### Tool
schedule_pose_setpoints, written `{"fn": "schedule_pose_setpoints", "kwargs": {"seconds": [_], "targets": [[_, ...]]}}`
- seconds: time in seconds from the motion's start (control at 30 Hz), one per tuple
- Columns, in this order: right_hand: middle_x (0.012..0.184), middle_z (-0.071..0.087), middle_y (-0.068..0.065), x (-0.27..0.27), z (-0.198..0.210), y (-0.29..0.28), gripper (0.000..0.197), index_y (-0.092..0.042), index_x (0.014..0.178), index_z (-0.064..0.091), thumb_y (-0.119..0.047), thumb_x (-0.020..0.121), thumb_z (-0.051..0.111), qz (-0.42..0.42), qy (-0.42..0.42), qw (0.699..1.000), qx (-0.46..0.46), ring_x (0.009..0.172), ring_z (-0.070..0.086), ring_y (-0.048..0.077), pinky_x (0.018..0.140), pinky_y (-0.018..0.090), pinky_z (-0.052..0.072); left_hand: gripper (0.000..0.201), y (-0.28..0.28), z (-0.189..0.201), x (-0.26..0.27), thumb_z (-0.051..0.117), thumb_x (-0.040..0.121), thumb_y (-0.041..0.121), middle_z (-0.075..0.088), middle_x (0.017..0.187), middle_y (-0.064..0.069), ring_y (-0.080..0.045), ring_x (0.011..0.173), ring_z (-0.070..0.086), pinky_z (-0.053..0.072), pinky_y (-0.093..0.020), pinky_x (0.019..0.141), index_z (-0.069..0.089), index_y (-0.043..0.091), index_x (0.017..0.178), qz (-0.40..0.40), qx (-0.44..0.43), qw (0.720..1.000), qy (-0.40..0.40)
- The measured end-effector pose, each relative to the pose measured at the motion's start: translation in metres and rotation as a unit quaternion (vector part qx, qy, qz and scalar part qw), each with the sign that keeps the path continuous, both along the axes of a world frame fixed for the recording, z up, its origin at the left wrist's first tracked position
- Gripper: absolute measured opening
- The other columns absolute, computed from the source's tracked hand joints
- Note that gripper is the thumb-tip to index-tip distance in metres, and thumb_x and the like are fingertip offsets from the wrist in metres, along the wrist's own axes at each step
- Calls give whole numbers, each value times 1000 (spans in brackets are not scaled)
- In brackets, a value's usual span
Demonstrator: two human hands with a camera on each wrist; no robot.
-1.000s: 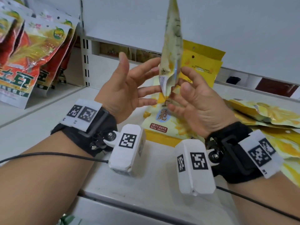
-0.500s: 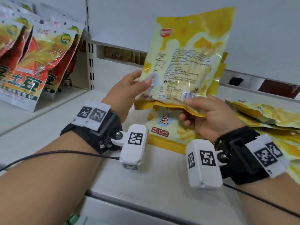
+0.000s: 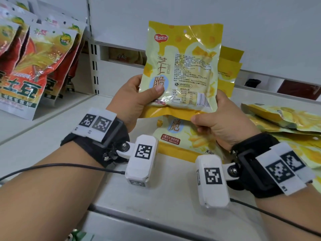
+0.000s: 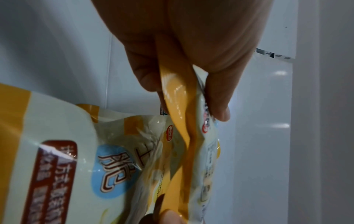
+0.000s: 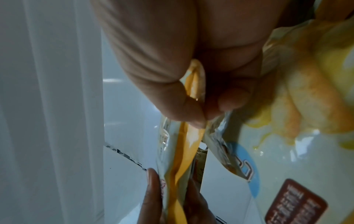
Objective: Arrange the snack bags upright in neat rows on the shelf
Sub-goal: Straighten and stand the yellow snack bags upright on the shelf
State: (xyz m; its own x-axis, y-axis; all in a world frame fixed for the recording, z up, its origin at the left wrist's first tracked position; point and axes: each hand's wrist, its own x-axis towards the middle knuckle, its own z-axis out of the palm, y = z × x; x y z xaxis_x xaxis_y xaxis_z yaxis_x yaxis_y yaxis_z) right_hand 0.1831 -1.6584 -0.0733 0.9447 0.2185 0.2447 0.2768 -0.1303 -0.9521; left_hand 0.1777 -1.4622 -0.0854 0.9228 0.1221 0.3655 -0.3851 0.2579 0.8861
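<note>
Bag rotated from edge-on to flat: yellow snack bag (image 3: 182, 66) now faces the camera back-side out, upright above the shelf (image 3: 165, 197). Left hand (image 3: 132, 100) pinches its lower left corner with thumb on top, right hand (image 3: 220, 122) pinches the bottom seal; both sets of fingers clenched on it, likely squaring it before standing it in the row. Print shows 芝士脆 and a barcode. Upright yellow bags (image 3: 227, 66) behind, loose ones (image 3: 281, 117) flat at right, red bags (image 3: 34, 70) left.
</note>
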Motion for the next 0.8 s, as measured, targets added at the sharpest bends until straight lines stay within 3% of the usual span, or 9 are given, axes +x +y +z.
{"fn": "schedule_pose_setpoints", "kwargs": {"seconds": [0.17,0.27,0.37,0.5,0.57,0.67,0.73,0.8], "targets": [[89,70,-1,1,-1,-3,52,-31,100,54,-8,58,75,18,2,1000,-5,68,58,23,56,32,49,50,-1,1,-4,69,65,23,69,111,-12,-29,98,68,57,-39,84,59,14,114,-28,12,1000,1],[98,74,0,1,3,-4,41,-22,103,61,-14,65,75,56,40,993,97,83,70,20,59,30,55,51,0,1,-5,67,67,18,68,112,-13,-28,96,68,59,-38,79,57,14,117,-54,7,999,3],[111,69,15,1,11,-8,48,-9,113,61,-16,66,65,69,78,972,212,101,67,31,83,47,54,40,0,0,-5,68,77,13,71,105,-10,-26,90,70,60,-35,71,59,14,116,-105,7,994,17],[118,64,22,-1,13,-15,55,-4,121,57,-8,67,61,101,123,972,171,108,62,39,91,56,48,38,0,2,-5,59,79,33,72,101,-7,-24,92,69,55,-41,86,62,11,110,-86,-39,995,37],[114,67,19,-2,11,-14,49,-3,118,60,-11,70,62,104,123,976,146,105,64,35,88,50,52,26,1,2,-3,57,82,25,74,91,-6,-22,82,71,58,-37,75,63,12,103,-59,-51,996,33],[88,73,8,2,10,-14,22,-8,103,65,-11,82,62,43,78,987,137,79,69,23,63,31,57,11,1,-1,-1,54,91,17,74,80,-5,-20,70,70,58,-32,63,64,13,91,-35,-26,998,39],[84,71,9,5,9,-14,8,-11,92,66,-10,86,61,0,59,989,139,75,65,27,69,36,51,17,0,-2,-1,54,91,22,74,82,-7,-23,72,71,59,-35,67,67,13,86,-39,-30,998,46],[87,71,11,6,8,-14,6,-13,87,66,-13,88,61,-22,51,989,139,78,63,31,77,42,47,31,0,-2,-2,52,93,33,75,87,-9,-27,78,72,58,-40,70,74,15,80,-40,-49,996,62]]}}
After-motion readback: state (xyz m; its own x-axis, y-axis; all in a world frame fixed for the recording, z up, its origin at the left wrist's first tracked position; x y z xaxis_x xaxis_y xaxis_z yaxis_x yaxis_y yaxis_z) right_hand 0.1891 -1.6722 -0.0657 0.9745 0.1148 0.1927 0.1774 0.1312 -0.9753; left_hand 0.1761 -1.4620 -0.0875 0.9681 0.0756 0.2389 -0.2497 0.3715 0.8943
